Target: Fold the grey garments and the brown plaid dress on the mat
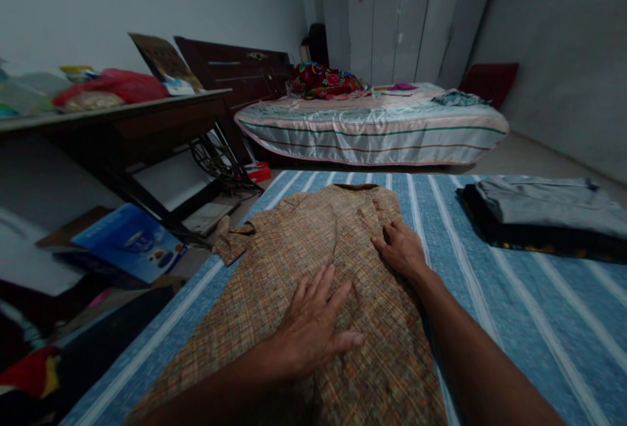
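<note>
While one checked garment (289, 236) lay spread on the blue striped cloth (465, 282), lower middle of the frame, two hands attended it. The left hand (313, 325) lay palm down near its middle, fingers extended, gripping nothing. The right hand (402, 251) was at its right-hand edge, fingers partly curled; whether it pinched fabric could not be told. The step in hand was judged to be smoothing; the next move seemed to call for straightening the bent sleeve (231, 243) at left. Also counted: one folded stack (543, 202) at right, at least two pieces; one blue box (134, 240) at left; one bed (372, 132), upper middle.
</note>
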A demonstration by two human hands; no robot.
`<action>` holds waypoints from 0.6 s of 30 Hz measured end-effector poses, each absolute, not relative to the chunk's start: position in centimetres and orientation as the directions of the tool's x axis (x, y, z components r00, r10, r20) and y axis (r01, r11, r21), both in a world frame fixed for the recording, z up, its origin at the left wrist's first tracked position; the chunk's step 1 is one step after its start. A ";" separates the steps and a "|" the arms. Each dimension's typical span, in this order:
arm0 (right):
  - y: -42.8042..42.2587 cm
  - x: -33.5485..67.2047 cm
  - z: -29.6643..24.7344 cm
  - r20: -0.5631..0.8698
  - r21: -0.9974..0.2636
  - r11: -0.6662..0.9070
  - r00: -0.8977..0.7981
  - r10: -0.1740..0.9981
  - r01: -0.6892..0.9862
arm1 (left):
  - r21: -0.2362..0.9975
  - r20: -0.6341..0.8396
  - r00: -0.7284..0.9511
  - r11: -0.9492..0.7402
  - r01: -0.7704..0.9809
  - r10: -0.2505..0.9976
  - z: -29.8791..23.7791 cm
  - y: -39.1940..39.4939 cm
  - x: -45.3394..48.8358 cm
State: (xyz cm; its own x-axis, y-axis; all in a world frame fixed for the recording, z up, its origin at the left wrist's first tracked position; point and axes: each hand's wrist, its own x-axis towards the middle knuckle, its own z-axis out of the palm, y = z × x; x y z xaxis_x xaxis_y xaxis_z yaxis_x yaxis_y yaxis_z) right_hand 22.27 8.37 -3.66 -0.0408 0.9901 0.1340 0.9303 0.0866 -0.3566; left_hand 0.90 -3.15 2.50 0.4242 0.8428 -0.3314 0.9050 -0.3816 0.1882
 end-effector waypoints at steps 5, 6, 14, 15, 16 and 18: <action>8.4 22.2 -3.7 0.147 -0.358 0.096 -0.045 0.988 0.929 | 0.241 -0.070 0.487 -0.459 0.855 0.871 2.8 -2.5 2.1; 8.4 22.1 -3.7 0.153 -0.356 0.097 -0.045 0.987 0.929 | 0.250 -0.011 0.511 -0.492 0.834 0.860 2.5 -2.2 2.5; 8.4 22.0 -4.0 0.194 -0.366 0.115 -0.045 0.980 0.923 | 0.188 -0.135 0.471 -0.444 0.876 0.872 -0.4 -0.2 3.7; 8.4 22.0 -4.0 0.196 -0.365 0.116 -0.046 0.980 0.924 | 0.181 -0.148 0.462 -0.435 0.882 0.874 -0.2 -0.2 3.8; 8.4 22.0 -4.0 0.198 -0.362 0.118 -0.047 0.979 0.925 | 0.176 -0.147 0.459 -0.434 0.884 0.876 0.1 -0.3 3.8; 8.4 22.0 -4.1 0.204 -0.358 0.120 -0.048 0.978 0.926 | 0.170 -0.096 0.476 -0.457 0.873 0.874 0.8 -0.1 4.4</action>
State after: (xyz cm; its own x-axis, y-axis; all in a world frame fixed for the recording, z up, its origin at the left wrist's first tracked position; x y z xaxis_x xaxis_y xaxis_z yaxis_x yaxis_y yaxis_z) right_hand 21.97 8.44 -4.10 -0.0477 0.9778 0.2040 0.9261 0.1199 -0.3578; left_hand 4.41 -0.12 0.81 0.4758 0.8743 -0.0962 0.8733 -0.4565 0.1702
